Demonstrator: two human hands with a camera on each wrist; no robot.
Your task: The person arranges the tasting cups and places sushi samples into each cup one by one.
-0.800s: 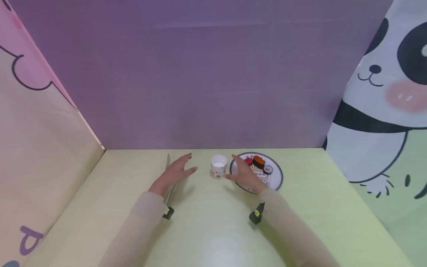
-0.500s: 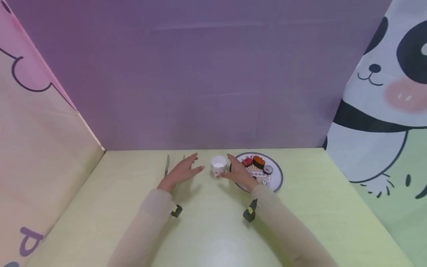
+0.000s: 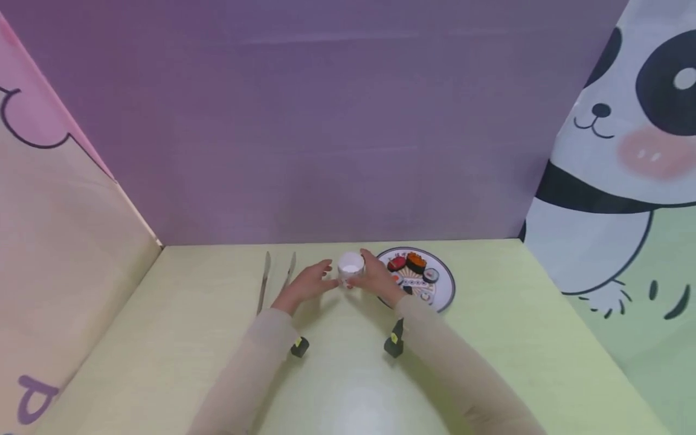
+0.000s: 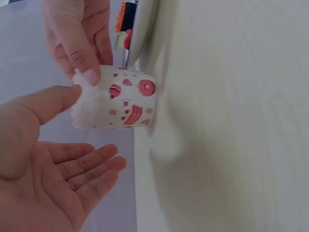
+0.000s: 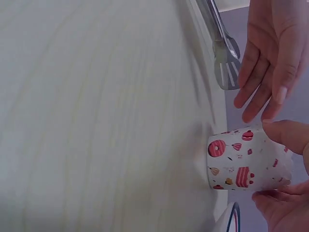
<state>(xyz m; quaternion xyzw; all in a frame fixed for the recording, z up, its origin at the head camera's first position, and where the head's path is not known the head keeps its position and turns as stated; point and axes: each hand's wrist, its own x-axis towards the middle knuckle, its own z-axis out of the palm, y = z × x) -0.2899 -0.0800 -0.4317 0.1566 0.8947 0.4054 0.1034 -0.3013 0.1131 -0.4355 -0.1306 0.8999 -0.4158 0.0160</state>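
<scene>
A small white paper baking cup (image 3: 351, 264), printed with red sweets (image 4: 126, 103), stands upright on the table between my hands. My right hand (image 3: 379, 281) holds it from the right; in the right wrist view its thumb (image 5: 286, 135) and fingers lie on opposite sides near the rim. From the left comes my left hand (image 3: 306, 284), its fingers extended and spread beside the cup. Its thumb (image 4: 57, 100) reaches the rim in the left wrist view, while the other fingers stay apart from the wall.
To the right, partly behind my right hand, lies a white plate (image 3: 447, 284) with a dark rim and several sushi pieces (image 3: 416, 262). Metal tongs (image 3: 263, 290) with a slotted end (image 5: 227, 72) lie left of my left hand. A purple backdrop (image 3: 337, 133) rises behind the table.
Both hands have moved inward to the cup, the left one from further left. My right hand has come from beside the cup to hold it. More of the tongs now shows.
</scene>
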